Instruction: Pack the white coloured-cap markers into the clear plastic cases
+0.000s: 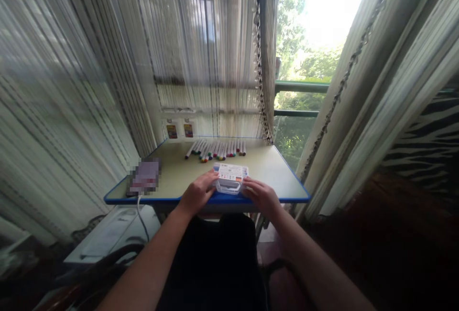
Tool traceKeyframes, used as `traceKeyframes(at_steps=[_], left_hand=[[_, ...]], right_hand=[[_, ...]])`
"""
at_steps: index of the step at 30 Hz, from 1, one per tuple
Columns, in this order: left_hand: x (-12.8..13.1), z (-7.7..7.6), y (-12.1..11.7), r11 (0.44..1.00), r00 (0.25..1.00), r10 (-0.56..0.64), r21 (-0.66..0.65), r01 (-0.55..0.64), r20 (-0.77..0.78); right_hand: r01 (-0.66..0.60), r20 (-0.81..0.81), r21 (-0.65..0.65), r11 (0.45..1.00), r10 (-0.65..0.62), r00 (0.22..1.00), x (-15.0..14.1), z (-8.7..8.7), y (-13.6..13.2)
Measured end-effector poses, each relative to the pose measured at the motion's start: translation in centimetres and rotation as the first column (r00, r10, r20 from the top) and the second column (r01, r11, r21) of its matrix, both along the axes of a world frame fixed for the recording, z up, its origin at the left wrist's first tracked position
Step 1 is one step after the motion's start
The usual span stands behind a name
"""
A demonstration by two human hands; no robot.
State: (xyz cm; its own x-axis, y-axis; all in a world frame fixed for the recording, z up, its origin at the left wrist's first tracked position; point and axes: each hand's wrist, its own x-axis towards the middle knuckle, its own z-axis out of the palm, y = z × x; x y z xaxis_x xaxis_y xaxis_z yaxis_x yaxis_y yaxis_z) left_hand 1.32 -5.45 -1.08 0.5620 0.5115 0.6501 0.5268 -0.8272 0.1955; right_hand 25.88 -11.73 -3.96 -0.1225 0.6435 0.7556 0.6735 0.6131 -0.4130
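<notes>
Left forearm (143,273) and right forearm (315,268) nearest, both running up to the front of the bench (267,170). Clear plastic case (230,179) with a printed card on top, just behind the blue bench edge, roughly centred, lying flat as far as visible. Left grip (197,194) on its left end, right grip (261,197) on its right end. Both partly closed, fingers curved over and touching the case, neither spread wide nor clenched. Clamped versus merely steadied: hard to tell from this angle. Good form for this hold: pressure on opposite ends, case level, fingers off the card. Behind the case, a fanned row of colour-capped marker pens (215,151) lying on the bench. Further back, two small printed cards (172,131) against the curtain. Left of the case, a pixelated flat device (144,176), white cable (140,213) dropping over the edge. Striped sheer curtains (89,86) on the left, green balcony railing (301,86) through the window.
</notes>
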Motion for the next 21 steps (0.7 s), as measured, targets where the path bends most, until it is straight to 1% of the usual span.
traceKeyframes(at_steps=[2, 5, 9, 11, 14, 16, 18, 19, 21], left_hand=[[0.0, 0.0, -0.1, 1.0, 1.0, 0.025, 0.006, -0.025, 0.001], [0.1, -0.1, -0.1, 0.999, 0.999, 0.03, 0.01, -0.03, 0.012], [0.1, -0.1, 0.0, 0.999, 0.999, 0.032, -0.003, -0.032, 0.0], [0.0, 0.2, -0.2, 1.0, 0.999, 0.019, -0.018, -0.02, -0.038], [0.2, 1.1, -0.8, 0.999, 0.992, -0.002, -0.036, -0.003, -0.127], [0.8, 2.0, -1.2, 1.0, 0.984, 0.013, -0.015, -0.016, -0.176], [1.8, 2.6, -1.6, 0.997, 0.981, 0.068, 0.045, -0.061, -0.18], [2.4, 2.7, -1.6, 0.996, 0.979, 0.07, 0.063, -0.059, -0.193], [3.6, 2.7, -1.5, 0.998, 0.967, 0.051, 0.057, -0.038, -0.249]], right_hand=[[-0.011, -0.011, -0.011, 1.0, 0.011, 1.0, -0.1, 0.2, 0.1], [-0.042, -0.043, -0.046, 0.998, 0.04, 0.998, 0.1, 0.7, 0.4], [-0.033, -0.126, -0.098, 0.995, 0.02, 0.992, 0.3, 1.1, 0.7], [-0.022, -0.147, -0.12, 0.992, 0.004, 0.989, 0.3, 1.2, 0.8], [-0.001, -0.144, -0.137, 0.991, -0.019, 0.989, 0.3, 1.2, 0.9], [0.008, -0.13, -0.132, 0.991, -0.026, 0.991, 0.3, 1.2, 0.9], [0.008, -0.108, -0.116, 0.993, -0.02, 0.994, 0.4, 1.2, 0.8], [0.003, -0.096, -0.107, 0.994, -0.014, 0.995, 0.4, 1.2, 0.7], [-0.009, -0.074, -0.094, 0.996, 0.002, 0.997, 0.5, 1.3, 0.5]])
